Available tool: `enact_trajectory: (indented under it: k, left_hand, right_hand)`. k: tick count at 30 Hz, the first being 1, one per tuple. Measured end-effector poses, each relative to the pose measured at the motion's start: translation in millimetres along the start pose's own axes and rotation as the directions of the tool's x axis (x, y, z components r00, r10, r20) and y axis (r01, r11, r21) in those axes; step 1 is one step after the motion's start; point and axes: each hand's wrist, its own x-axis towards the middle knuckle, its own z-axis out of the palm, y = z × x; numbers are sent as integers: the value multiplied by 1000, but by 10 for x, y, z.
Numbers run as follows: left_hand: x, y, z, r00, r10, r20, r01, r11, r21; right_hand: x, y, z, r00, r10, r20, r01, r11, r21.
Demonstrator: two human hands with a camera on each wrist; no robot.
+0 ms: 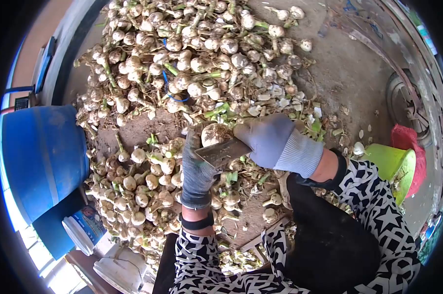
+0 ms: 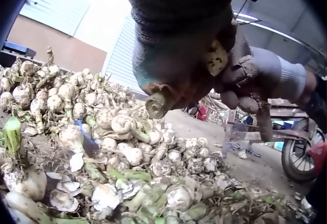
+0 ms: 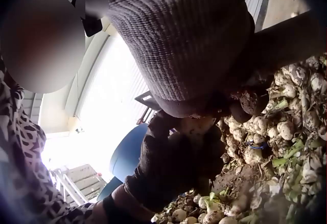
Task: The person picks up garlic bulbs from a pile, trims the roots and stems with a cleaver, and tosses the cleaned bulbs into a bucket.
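My gloved left hand (image 1: 197,169) grips a whitish garlic bulb (image 1: 216,134) with roots and soil on its top. In the left wrist view a cut stem end (image 2: 157,105) sticks out below that hand. The gloved right hand (image 1: 268,139) holds a knife whose wide, dark blade (image 1: 224,153) reaches left across the near side of the bulb toward the left palm. The right thumb lies close to the bulb's roots. The right hand covers the knife's handle. In the right wrist view the right glove's cuff (image 3: 179,40) hides much of the work.
A large heap of garlic with stems (image 1: 197,54) spreads ahead, and a nearer pile (image 1: 138,196) lies left. Blue barrel (image 1: 42,159) and white bucket (image 1: 121,269) stand at left. Right are a lime-green bucket (image 1: 388,164), red sack (image 1: 402,142) and wheel (image 1: 402,105).
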Motion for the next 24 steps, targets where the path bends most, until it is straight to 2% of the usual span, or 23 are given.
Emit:
enact_trajectory:
  k: [1,3,5,6,7,9,10,11,12,13,14,15,16,17,18,19,20,21,22,23,24]
  left_hand:
    - [-9,3,62,992,-113,-65,107,991,-80]
    - [-41,-68,117,1000,-22,-17,23,996,89]
    - [-127,-31,237,999,15,44,-8,989,-148]
    - [-194,-20,301,998,-68,-3,67,995,-79]
    - [-206,-39,314,997,-72,4,72,994,-78]
    - [-210,-83,341,993,-103,-52,100,993,-61]
    - [-214,-41,363,979,-202,-20,201,978,-54]
    - [-226,-90,375,984,-175,-27,172,983,-68]
    - [-237,-138,386,989,-147,-34,144,986,-81]
    - [-304,-136,349,981,-192,-4,191,977,-96]
    - [-374,-134,310,971,-236,27,238,965,-108]
    - [-471,-20,351,978,-190,91,199,975,-103]
    - [-515,120,407,978,-92,185,100,994,-33]
    - [-547,189,447,973,-3,229,-4,1000,29]
    - [-503,196,469,975,25,219,-20,1000,-21]
    - [-423,240,535,985,-12,169,62,955,-292]
    - [-386,96,414,991,54,123,-32,984,-177]
    - [-283,111,397,938,-104,331,243,877,-415]
    - [-220,58,360,965,84,248,-93,995,25]
    - [-260,37,382,975,52,217,-69,995,72]
    - [-297,18,406,983,21,185,-43,992,118]
  right_hand:
    - [-49,6,-36,1000,-3,-31,3,1000,2]
    - [-141,51,-60,998,6,-55,-6,1000,-2]
    - [-194,103,-28,998,51,-48,-52,998,-23]
    - [-199,153,4,997,59,-45,-60,998,-26]
    - [-214,196,59,997,66,-45,-68,997,-25]
    - [-266,284,210,992,74,-103,-61,991,123]
    - [-283,332,311,994,75,-74,-61,983,173]
    - [-312,332,380,994,86,-68,-73,982,175]
    - [-313,343,436,996,84,-25,-79,984,159]
    - [-323,349,479,997,77,18,-79,986,148]
    - [-278,384,351,978,125,168,-164,956,242]
    - [-246,587,379,978,125,167,-164,955,247]
    - [-280,842,471,900,297,318,-337,938,77]
    - [-309,936,534,779,446,441,-444,889,-114]
    - [-347,841,441,788,424,447,-422,900,-109]
    - [-488,713,324,788,382,483,-574,738,353]
    - [-547,591,123,809,334,485,-586,384,714]
    - [-487,421,-98,750,304,587,-648,162,744]
    - [-517,373,-38,778,279,562,-599,62,798]
    - [-537,348,32,804,258,536,-545,-44,837]
    - [-499,349,60,816,264,514,-519,-58,853]
